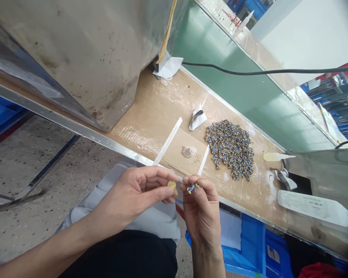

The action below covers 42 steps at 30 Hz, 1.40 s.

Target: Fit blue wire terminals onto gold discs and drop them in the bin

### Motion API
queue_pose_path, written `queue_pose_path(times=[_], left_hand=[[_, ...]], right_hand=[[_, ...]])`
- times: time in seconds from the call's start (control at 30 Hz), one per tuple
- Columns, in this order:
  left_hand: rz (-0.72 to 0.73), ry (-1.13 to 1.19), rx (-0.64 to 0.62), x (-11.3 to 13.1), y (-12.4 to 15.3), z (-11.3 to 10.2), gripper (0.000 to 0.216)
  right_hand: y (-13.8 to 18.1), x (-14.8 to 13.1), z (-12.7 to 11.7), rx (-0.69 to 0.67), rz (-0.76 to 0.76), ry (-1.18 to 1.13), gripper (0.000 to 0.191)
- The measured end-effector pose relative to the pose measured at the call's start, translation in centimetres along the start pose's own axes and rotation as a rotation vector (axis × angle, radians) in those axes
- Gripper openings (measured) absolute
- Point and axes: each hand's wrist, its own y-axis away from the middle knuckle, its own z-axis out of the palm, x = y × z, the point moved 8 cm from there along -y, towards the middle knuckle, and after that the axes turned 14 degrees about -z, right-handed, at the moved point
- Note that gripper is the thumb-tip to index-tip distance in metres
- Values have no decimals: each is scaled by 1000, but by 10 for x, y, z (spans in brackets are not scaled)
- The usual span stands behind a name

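Note:
My left hand (pixel 139 191) is curled in front of the bench edge, pinching a small round yellow disc (pixel 171 185) between thumb and forefinger. Just to its right, my right hand (pixel 201 208) is closed on a tiny blue and brass part (pixel 192 188) at its fingertips. The two hands almost touch, disc facing part. Behind them on the cardboard-covered bench (pixel 156 112) lies a heap of several more blue and brass parts (pixel 231 148). Two white strips lie there as well, a long strip (pixel 168 141) and a short strip (pixel 204 160), with a small clear round dish (pixel 188 151) between them.
A stained metal machine housing (pixel 84 50) stands on the bench's left. A green conveyor belt (pixel 243 85) runs behind the bench, with a black cable (pixel 263 72) across it. A glue bottle (pixel 315 205), small nozzle tube (pixel 275 156), crumpled tape (pixel 197 119) and blue bins (pixel 249 243) below are nearby.

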Motion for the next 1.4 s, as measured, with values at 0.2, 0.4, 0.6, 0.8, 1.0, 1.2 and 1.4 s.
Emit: queue_pose_path(times=[0.2,0.4,0.6,0.8,1.0,1.2,1.4], left_hand=[[-12,-1,14,-4,-1,-2,18],[-7,-30,47,-10,-1,-8,18],[-8,-22,50,-7,-2,-8,18],[1,-27,53,-6,-1,-8,20],[118,-125,181,28,-16,-23,29],[494,-477,334,120,-89,-26,23],[651,-713,436,156,-150,-11,21]], right_hand=[[-1,-1,-4,12,-22,41,13],[-1,-1,-8,15,-13,48,14],[-3,-3,-6,-2,-30,38,13],[-1,-4,-4,-33,-60,41,12],[-66,-64,-12,-20,-476,495,11],[-198,-75,2,-165,-525,893,14],[-270,-42,22,-362,-379,1096,24]])
